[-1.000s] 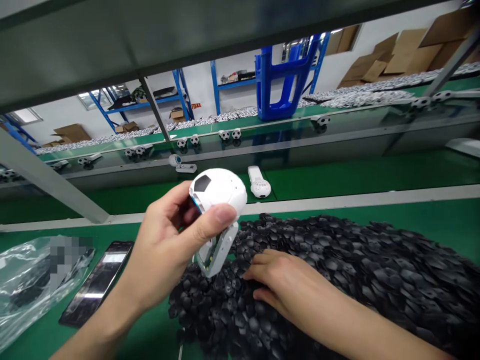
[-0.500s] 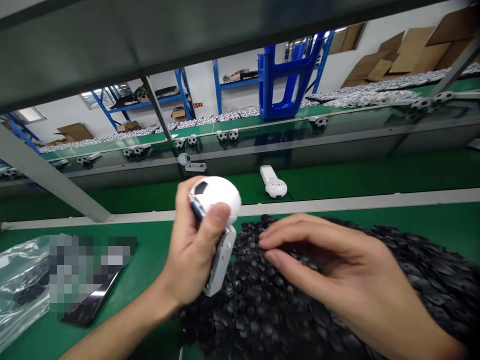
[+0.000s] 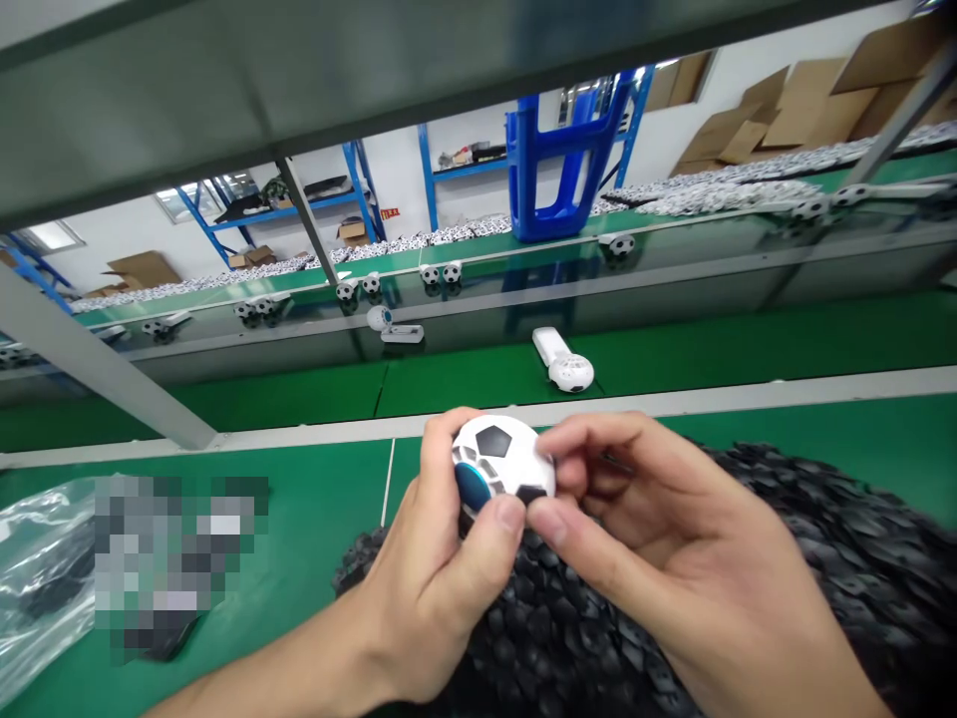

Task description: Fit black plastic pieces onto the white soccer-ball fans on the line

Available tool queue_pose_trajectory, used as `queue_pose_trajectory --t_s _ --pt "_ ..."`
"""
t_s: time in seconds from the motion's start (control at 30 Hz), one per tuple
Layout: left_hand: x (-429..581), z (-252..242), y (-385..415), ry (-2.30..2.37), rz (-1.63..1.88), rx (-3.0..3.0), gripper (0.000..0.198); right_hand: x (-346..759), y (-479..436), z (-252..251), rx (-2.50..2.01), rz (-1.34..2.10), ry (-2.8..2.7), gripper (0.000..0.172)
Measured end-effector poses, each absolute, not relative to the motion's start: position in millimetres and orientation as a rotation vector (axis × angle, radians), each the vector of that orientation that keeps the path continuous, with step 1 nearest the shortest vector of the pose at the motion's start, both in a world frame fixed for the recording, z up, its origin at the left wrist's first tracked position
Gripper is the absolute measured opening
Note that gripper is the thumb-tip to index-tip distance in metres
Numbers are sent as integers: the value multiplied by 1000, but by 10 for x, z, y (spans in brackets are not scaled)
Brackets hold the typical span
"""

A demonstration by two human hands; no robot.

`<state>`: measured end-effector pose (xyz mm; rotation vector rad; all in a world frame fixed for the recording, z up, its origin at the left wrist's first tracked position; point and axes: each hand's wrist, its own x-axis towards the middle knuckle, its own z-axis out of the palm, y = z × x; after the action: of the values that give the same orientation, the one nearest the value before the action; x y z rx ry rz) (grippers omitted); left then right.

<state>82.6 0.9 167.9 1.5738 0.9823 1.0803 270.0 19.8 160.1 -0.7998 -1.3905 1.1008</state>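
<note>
My left hand is wrapped round a small handheld fan with a round white football-patterned head. A black pentagon and a blue disc on its head face me; its handle is hidden. My right hand meets the head from the right, thumb and forefinger curled at its edge beside another black patch. Whatever lies between those fingertips is hidden. Beneath both hands spreads a large heap of small black plastic pieces.
Beyond the metal rail, a white fan lies on the green conveyor belt, with another fan further back. A clear plastic bag lies at left beside a blurred-out object. A blue plastic stool stands on the far bench.
My left hand has moved right and turned the fan, bringing the black pentagon and blue disc into view. My right fingers, formerly apart from the fan above the heap, now touch its head.
</note>
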Motion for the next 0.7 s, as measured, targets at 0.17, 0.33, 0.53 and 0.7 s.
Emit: queue_pose_trajectory --t_s 0.17,0.33,0.53,0.7 --pt "808 1658 7 975 1091 1610 42 2713 222 1542 -830 1421 -1376 62" --pt "807 1623 -16 940 1107 1558 42 2695 208 1627 -792 1621 -1260 53" --pt "966 1617 -38 880 1293 1518 43 2640 134 1640 -780 1506 -1260 47" --pt "1007 1594 -86 912 1403 1636 38 2615 63 1618 -789 1418 -1325 49"
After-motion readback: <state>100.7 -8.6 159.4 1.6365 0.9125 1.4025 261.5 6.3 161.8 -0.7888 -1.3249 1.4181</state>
